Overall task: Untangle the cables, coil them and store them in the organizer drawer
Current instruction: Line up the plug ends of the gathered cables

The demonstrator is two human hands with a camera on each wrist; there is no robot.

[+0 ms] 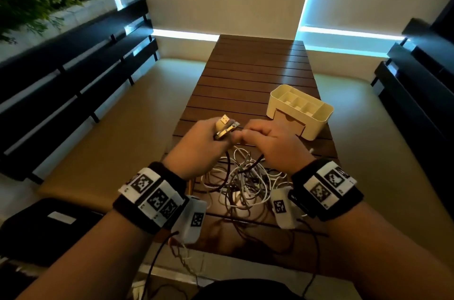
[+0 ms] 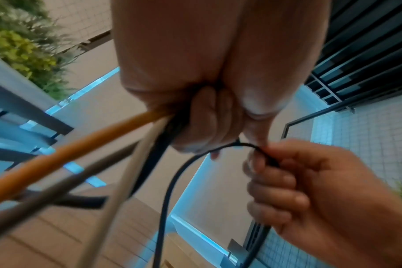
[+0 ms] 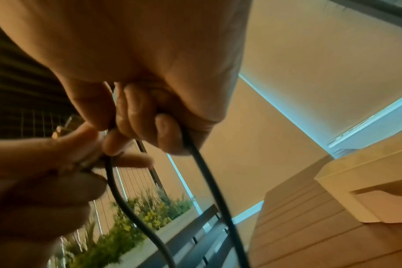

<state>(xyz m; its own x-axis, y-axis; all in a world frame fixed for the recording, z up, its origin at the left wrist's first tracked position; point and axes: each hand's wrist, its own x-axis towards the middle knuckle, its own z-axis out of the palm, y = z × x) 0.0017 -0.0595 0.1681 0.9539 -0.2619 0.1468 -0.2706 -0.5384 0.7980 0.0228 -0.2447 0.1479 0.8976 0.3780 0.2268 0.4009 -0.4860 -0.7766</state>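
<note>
Above a brown slatted table the left hand grips several cable plugs, and the right hand pinches a dark cable. Tangled cables lie below; the cream organizer (drawer seemingly closed) stands right, dark benches alongside.

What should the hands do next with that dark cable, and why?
Probably draw the dark cable gently away with the right hand, since the left hand grips a bundle of plug ends and the tangle on the table is still knotted.
</note>
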